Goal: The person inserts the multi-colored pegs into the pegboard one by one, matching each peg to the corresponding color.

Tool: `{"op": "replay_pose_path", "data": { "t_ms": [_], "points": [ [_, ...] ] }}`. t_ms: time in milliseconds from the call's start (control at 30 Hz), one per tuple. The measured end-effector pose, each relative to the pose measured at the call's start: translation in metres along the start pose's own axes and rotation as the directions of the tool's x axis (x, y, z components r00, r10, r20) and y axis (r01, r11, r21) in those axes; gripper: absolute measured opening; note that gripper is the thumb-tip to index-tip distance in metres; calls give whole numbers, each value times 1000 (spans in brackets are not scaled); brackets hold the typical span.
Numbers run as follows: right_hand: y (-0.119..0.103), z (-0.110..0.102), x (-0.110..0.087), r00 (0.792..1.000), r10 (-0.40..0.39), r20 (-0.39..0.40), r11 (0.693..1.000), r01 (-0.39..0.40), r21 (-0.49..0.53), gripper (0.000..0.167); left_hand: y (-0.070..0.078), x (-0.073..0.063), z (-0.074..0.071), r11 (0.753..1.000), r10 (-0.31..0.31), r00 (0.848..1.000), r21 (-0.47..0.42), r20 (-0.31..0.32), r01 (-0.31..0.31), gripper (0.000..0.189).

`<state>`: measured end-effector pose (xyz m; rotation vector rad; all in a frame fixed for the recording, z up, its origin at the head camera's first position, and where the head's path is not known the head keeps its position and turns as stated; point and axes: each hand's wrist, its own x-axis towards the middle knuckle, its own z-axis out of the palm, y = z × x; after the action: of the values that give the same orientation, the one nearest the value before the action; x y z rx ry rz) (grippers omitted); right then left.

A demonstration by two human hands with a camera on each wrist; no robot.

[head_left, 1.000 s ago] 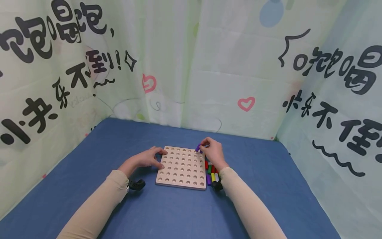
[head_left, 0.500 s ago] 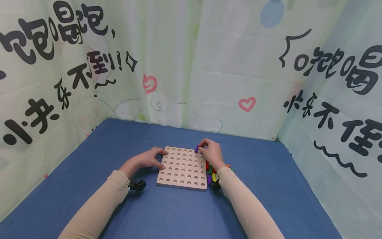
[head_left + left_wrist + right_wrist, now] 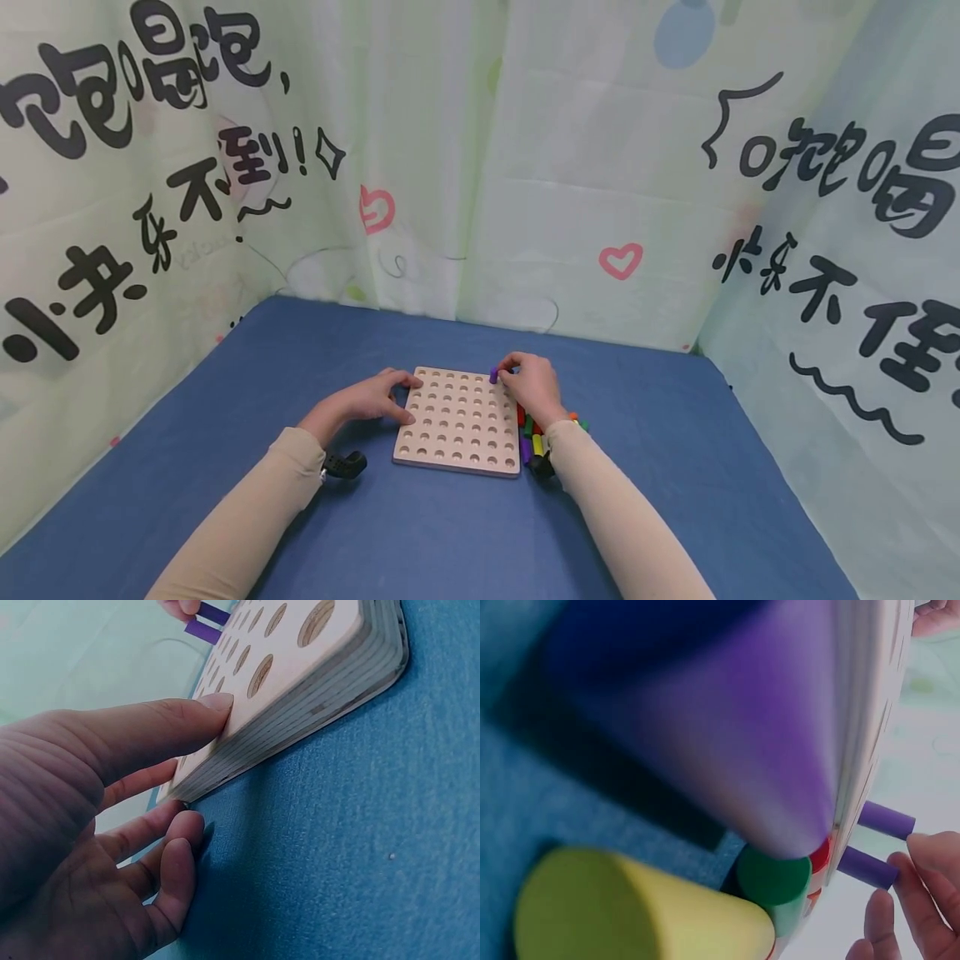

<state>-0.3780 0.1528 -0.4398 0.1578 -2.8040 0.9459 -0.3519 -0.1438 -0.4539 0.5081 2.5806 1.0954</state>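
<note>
A square wooden pegboard (image 3: 456, 467) with rows of round holes lies on the blue table. My left hand (image 3: 367, 398) spans its left side, thumb on the top face near the edge and the index fingertip farther up that edge. Two purple pegs stand side by side at the board's far right corner; the right wrist view shows the upper peg (image 3: 886, 820) and the lower peg (image 3: 867, 868). My right hand (image 3: 534, 385) is beside them, thumb tip at the upper peg's end and index fingertip at the lower one's. No peg shows between thumb and index finger.
Loose pegs lie along the board's right side, partly hidden by my right forearm: a yellow peg (image 3: 705, 915), a green peg (image 3: 774, 881), a red peg (image 3: 820, 859) and a large, near purple peg (image 3: 735, 742). A printed curtain (image 3: 555, 208) encloses the table.
The tilted purple peg in my right fingers has moved slightly left and down and now stands upright in the board. My left hand stays at the board's edge.
</note>
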Motion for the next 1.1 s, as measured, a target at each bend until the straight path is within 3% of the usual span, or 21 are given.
{"op": "replay_pose_path", "data": {
  "t_ms": [433,633,1100],
  "points": [
    [0,-5,-8,1000,26,9,998,-27,50,12,-2,2,2,1000,-4,1000,-4,1,4,65],
    [5,-11,-11,1000,-25,6,994,24,106,15,-1,3,2,1000,2,1000,-4,9,-2,66],
    [14,-32,-21,998,-19,62,997,15,69,12,0,1,-1,1000,15,1000,-3,18,-15,66]
  ]
}}
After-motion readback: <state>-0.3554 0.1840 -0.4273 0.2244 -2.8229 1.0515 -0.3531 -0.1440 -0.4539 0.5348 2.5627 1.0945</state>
